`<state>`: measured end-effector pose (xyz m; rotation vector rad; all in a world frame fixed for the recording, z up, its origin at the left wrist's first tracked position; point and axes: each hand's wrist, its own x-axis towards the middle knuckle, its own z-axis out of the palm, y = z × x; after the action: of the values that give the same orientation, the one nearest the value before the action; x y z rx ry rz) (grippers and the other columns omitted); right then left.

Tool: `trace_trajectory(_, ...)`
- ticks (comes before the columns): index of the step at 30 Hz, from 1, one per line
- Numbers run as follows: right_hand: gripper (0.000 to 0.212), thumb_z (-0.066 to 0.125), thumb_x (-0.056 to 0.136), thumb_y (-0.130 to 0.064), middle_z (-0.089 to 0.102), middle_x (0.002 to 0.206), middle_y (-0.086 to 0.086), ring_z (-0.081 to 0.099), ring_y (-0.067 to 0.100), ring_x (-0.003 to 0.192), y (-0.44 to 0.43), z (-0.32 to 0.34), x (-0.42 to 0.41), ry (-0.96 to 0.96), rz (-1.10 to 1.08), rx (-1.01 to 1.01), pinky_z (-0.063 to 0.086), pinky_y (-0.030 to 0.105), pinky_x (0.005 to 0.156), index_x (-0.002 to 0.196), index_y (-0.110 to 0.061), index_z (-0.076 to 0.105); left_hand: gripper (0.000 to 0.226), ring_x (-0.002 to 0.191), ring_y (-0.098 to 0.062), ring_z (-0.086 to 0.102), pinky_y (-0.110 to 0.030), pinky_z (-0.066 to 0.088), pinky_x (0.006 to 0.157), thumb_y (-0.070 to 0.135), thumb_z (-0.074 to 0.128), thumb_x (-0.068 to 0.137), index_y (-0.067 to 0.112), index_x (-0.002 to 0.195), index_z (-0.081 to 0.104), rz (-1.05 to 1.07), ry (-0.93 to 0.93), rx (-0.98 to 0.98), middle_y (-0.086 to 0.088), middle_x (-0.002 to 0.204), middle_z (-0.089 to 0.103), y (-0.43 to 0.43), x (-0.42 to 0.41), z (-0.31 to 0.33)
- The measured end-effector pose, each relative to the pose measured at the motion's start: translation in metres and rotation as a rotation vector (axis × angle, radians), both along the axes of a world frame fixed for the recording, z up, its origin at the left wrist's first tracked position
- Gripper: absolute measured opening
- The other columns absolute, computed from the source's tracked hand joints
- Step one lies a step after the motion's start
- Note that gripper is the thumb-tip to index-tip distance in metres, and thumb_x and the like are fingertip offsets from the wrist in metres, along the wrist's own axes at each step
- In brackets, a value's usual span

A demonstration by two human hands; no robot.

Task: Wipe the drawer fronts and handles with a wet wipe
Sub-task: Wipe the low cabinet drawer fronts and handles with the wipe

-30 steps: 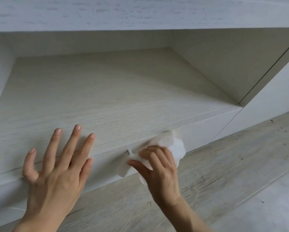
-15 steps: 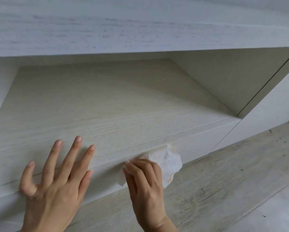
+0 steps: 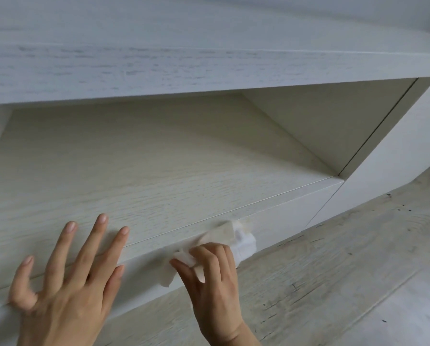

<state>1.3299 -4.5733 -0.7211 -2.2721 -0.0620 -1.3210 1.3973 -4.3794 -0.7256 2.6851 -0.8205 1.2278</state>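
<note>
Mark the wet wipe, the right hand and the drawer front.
wet wipe (image 3: 243, 243), head view, bunched white end.
right hand (image 3: 216, 283), head view, back of the hand.
drawer front (image 3: 283, 222), head view, bare face right of the wet wipe.

The wet wipe (image 3: 233, 237) and right hand (image 3: 214, 278) hide part of the drawer front (image 3: 283, 221); its left end and the left hand (image 3: 66, 290)'s wrist are cut off.

A pale, matt wood-grain finish is seen on the shelf board (image 3: 146, 171) and the drawer front (image 3: 283, 223), soft crumpled white fibrous cloth is shown in the wet wipe (image 3: 243, 242), and worn, scuffed grey wood grain is seen on the floor (image 3: 333, 270).
</note>
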Motion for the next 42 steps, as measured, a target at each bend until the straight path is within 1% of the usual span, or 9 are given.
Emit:
trace_trajectory(4, 0.012, 0.065, 0.094, -0.024, 0.063, 0.092, 0.002, 0.057, 0.018, 0.087, -0.02, -0.006, -0.01, -0.004, 0.02, -0.139, 0.05, 0.029, 0.076, 0.098, -0.014, 0.059, 0.048, 0.149, -0.032, 0.023, -0.069, 0.044, 0.093, 0.033, 0.038, 0.105, 0.024, 0.152, 0.037, -0.005, 0.008, 0.005, -0.004, 0.16, 0.031, -0.003, -0.003, 0.004)
trace_trajectory(7, 0.011, 0.063, 0.095, -0.021, 0.068, 0.092, 0.004, 0.059, 0.018, 0.092, -0.018, -0.005, -0.013, 0.006, -0.008, -0.164, 0.051, 0.03, 0.079, 0.1, -0.011, 0.064, 0.048, 0.15, -0.027, 0.019, -0.052, 0.012, 0.116, 0.035, 0.037, 0.106, 0.027, 0.153, 0.034, 0.039, -0.012, 0.024, -0.001, 0.161, 0.029, -0.008, -0.009, 0.012)
trace_trajectory(10, 0.015, 0.064, 0.094, -0.018, 0.069, 0.091, 0.003, 0.059, 0.016, 0.088, -0.003, -0.002, -0.006, 0.01, -0.001, -0.136, 0.05, 0.027, 0.077, 0.092, -0.006, 0.073, 0.048, 0.147, -0.027, 0.023, -0.042, -0.001, 0.118, 0.035, 0.037, 0.106, 0.028, 0.153, 0.034, 0.06, -0.006, 0.035, 0.0, 0.16, 0.03, -0.007, -0.011, 0.015)
trace_trajectory(15, 0.03, 0.054, 0.1, -0.026, 0.069, 0.093, 0.005, 0.062, 0.019, 0.088, -0.018, -0.002, -0.014, 0.033, -0.001, -0.081, 0.051, 0.031, 0.079, 0.097, -0.004, 0.075, 0.047, 0.152, -0.021, 0.01, -0.046, 0.005, 0.117, 0.037, 0.032, 0.107, 0.031, 0.154, 0.031, 0.064, 0.042, 0.026, 0.002, 0.161, 0.026, -0.005, -0.012, 0.015)
trace_trajectory(19, 0.032, 0.054, 0.098, -0.033, 0.058, 0.107, 0.004, 0.053, 0.016, 0.095, -0.028, -0.001, -0.017, 0.037, -0.203, 0.0, 0.041, 0.023, 0.086, 0.091, -0.012, 0.077, 0.046, 0.153, -0.02, 0.008, -0.049, 0.009, 0.113, 0.037, 0.033, 0.107, 0.03, 0.153, 0.034, 0.071, 0.034, 0.034, 0.002, 0.161, 0.026, -0.005, -0.012, 0.016)
trace_trajectory(24, 0.026, 0.055, 0.096, -0.037, 0.056, 0.124, 0.015, 0.05, 0.026, 0.121, -0.023, -0.008, -0.019, 0.022, -0.307, 0.03, 0.04, 0.041, 0.098, 0.091, -0.021, 0.075, 0.045, 0.146, -0.027, 0.021, -0.047, 0.007, 0.115, 0.036, 0.034, 0.107, 0.029, 0.152, 0.035, 0.077, 0.008, 0.039, 0.001, 0.159, 0.03, -0.005, -0.013, 0.016)
trace_trajectory(30, 0.023, 0.048, 0.098, -0.034, 0.049, 0.13, 0.007, 0.037, 0.032, 0.134, -0.001, -0.009, -0.019, 0.14, -0.172, 0.242, 0.029, 0.02, 0.112, 0.109, -0.025, 0.066, 0.046, 0.153, -0.02, 0.007, -0.044, 0.003, 0.117, 0.035, 0.036, 0.107, 0.029, 0.152, 0.034, 0.075, -0.009, 0.045, 0.0, 0.159, 0.03, -0.004, -0.011, 0.016)
trace_trajectory(39, 0.035, 0.057, 0.087, -0.041, 0.05, 0.14, 0.002, 0.043, 0.016, 0.13, 0.0, -0.001, -0.025, 0.217, -0.175, 0.49, 0.034, 0.007, 0.102, 0.108, -0.015, 0.069, 0.045, 0.147, -0.027, 0.02, -0.049, 0.011, 0.109, 0.035, 0.036, 0.107, 0.029, 0.151, 0.035, 0.066, -0.012, 0.027, -0.001, 0.157, 0.034, -0.006, -0.012, 0.016)
trace_trajectory(42, 0.031, 0.066, 0.085, -0.04, 0.051, 0.136, -0.005, 0.05, 0.007, 0.12, -0.001, 0.011, -0.022, 0.231, -0.226, 0.715, 0.046, 0.023, 0.101, 0.111, -0.023, 0.066, 0.045, 0.148, -0.025, 0.017, -0.048, 0.01, 0.109, 0.035, 0.036, 0.106, 0.029, 0.151, 0.035, 0.067, -0.015, 0.019, 0.0, 0.156, 0.033, -0.006, -0.012, 0.015)
